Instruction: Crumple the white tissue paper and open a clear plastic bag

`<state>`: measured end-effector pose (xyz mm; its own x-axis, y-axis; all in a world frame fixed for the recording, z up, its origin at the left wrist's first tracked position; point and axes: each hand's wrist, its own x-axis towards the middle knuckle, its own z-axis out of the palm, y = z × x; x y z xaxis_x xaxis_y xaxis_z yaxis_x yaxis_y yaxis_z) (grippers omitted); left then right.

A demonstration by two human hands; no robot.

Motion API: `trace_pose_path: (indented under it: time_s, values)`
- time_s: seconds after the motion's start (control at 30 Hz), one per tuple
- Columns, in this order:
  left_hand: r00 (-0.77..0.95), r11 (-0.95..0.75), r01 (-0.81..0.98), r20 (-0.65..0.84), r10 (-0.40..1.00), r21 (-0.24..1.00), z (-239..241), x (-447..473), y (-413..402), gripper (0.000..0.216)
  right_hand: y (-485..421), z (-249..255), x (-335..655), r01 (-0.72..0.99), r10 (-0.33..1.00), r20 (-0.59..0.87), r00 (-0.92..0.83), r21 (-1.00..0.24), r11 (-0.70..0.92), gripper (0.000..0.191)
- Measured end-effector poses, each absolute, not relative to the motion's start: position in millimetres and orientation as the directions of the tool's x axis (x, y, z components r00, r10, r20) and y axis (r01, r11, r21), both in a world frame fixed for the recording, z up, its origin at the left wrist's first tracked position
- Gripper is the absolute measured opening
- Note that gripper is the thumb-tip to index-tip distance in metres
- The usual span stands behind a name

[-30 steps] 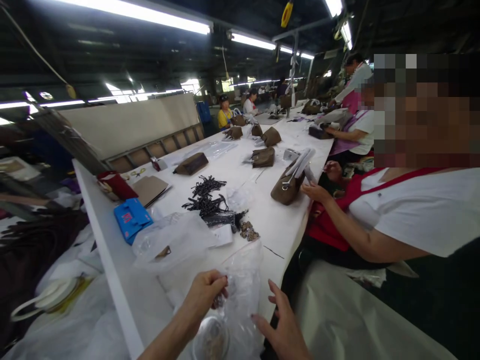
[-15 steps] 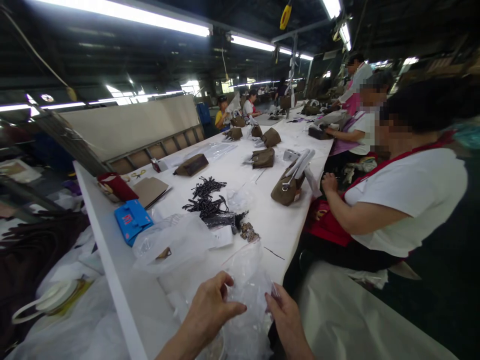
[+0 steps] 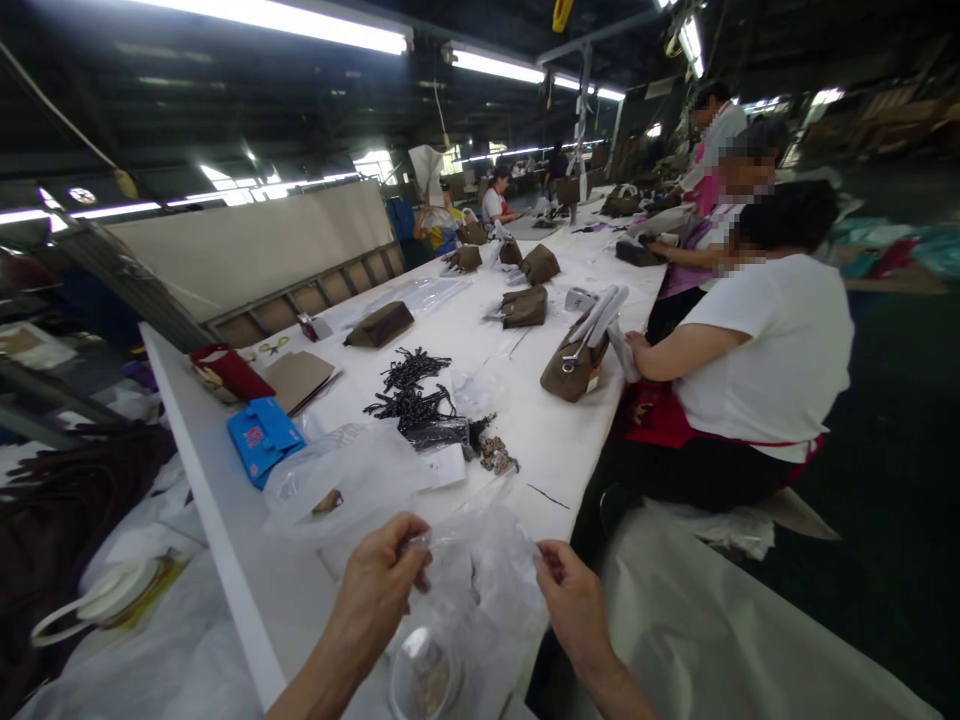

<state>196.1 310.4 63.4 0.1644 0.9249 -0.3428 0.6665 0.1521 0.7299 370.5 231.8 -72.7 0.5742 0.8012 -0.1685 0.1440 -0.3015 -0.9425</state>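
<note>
I hold a clear plastic bag (image 3: pixel 480 575) low in the middle of the frame, stretched between both hands. My left hand (image 3: pixel 379 590) pinches its upper left edge, thumb and fingers closed on the film; my right hand (image 3: pixel 574 605) pinches the upper right edge the same way. The bag hangs over the near edge of the long white table (image 3: pixel 540 440), and below it, at the bottom of the frame, sits a round clear container (image 3: pixel 424 685) with brownish contents.

Just above the bag on the table lie another crumpled clear bag (image 3: pixel 341 485), a white card (image 3: pixel 448 465), a small heap of brown beads (image 3: pixel 499 460) and a pile of black cords (image 3: pixel 409 395). A blue box (image 3: pixel 262 437) lies to the left. On the right a seated person (image 3: pixel 765 350) has a brown handbag (image 3: pixel 574 365) on the table before them.
</note>
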Motion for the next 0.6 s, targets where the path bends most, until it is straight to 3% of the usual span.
trace_pose_path:
  time_s: [0.07,0.17,0.3,0.6]
  values:
    - [0.205,0.026,0.679,-0.223,0.953,0.734,65,193,311,0.03,232,-71,368,0.167,0.806,-0.139,0.575,-0.944,-0.283,0.035]
    - [0.294,-0.231,0.761,-0.004,0.956,0.606,64,186,309,0.03,232,-69,364,0.216,0.806,-0.079,0.587,-0.944,-0.25,0.033]
    - [0.408,-0.394,0.807,0.068,0.91,0.439,62,183,301,0.027,231,-71,362,0.247,0.804,-0.05,0.592,-0.939,-0.24,0.033]
    - [0.557,-0.458,0.635,0.042,0.829,0.622,37,201,287,0.025,226,-101,380,0.261,0.757,-0.092,0.647,-0.906,-0.332,0.025]
